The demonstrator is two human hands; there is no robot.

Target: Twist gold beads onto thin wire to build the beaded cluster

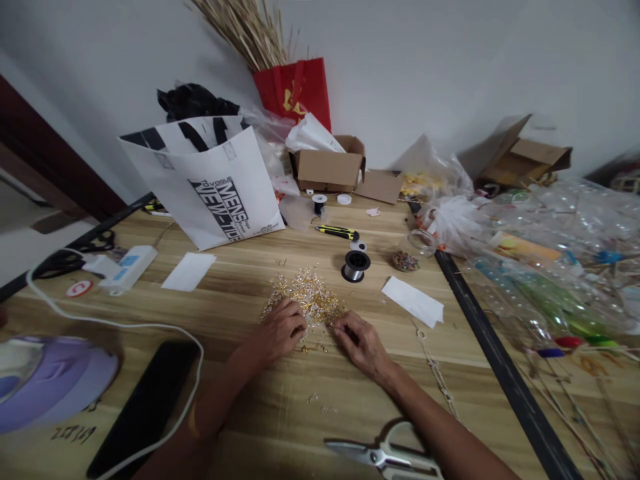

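Note:
A loose pile of small gold and clear beads (313,293) lies on the wooden table in front of me. My left hand (281,328) rests at the pile's near left edge, its fingers curled down and pressed together. At the near right edge is my right hand (361,341), thumb and fingers pinched. Whatever either hand grips is too small to make out. Between the hands a short gold chain-like strand (311,349) lies on the wood. A few tiny clear pieces (313,398) are scattered closer to me.
Scissors (375,456) lie beside my right forearm, near a knotted cord (438,373). Beyond the beads stand a wire spool (355,267), a utility knife (337,232) and a tipped jar (406,260). A black phone (150,400) and white cable (145,326) lie left; plastic-wrapped items (550,267) crowd the right.

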